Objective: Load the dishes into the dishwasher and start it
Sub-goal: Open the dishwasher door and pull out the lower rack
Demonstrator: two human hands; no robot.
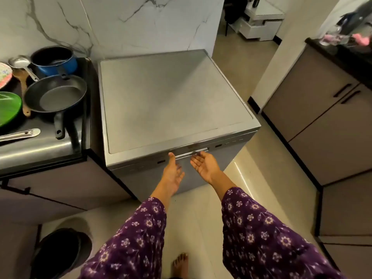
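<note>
A grey freestanding dishwasher [171, 97] stands in front of me with its door closed. Its recessed door handle [189, 153] runs along the top of the front. My left hand [173, 172] reaches palm-up toward the handle's left end, fingertips close under it. My right hand [204, 165] is palm-up with relaxed fingers at the handle's right part. Neither hand holds anything. On the counter to the left lie the dishes: a black frying pan [54, 95], a blue saucepan [53, 60], a green plate [8, 106], a steel ladle [22, 64] and a wooden spoon [23, 83].
A dark steel counter [40, 146] adjoins the dishwasher on the left. A black bin [58, 252] stands on the floor at lower left. Grey-brown cabinets [322, 121] line the right side. A marble wall rises behind the dishwasher. My bare foot [180, 264] is on the tiled floor.
</note>
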